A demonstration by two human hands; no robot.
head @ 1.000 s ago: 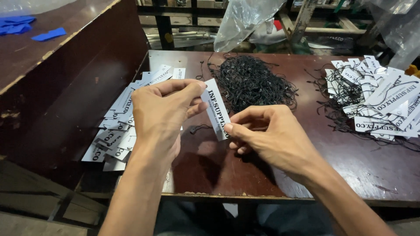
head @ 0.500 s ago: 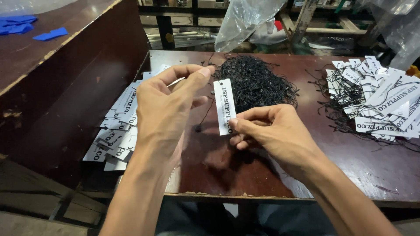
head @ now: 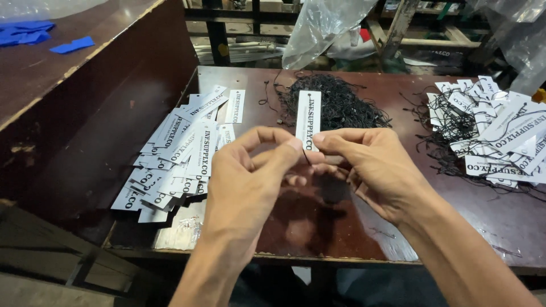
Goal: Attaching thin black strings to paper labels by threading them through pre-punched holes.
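While we hold the white paper tag (head: 307, 119) upright above the table (head: 443, 227), our left hand (head: 244, 182) and right hand (head: 372, 165) meet at its lower end, each grip pinching it between thumb and forefinger. At twelve o'clock from the tag lies a heap of black strings (head: 341, 105). At nine o'clock a loose pile of plain tags (head: 176, 159) fans out; at three o'clock sits a pile of strung tags (head: 500, 136). Clear plastic bags (head: 324, 28) hang beyond the far edge.
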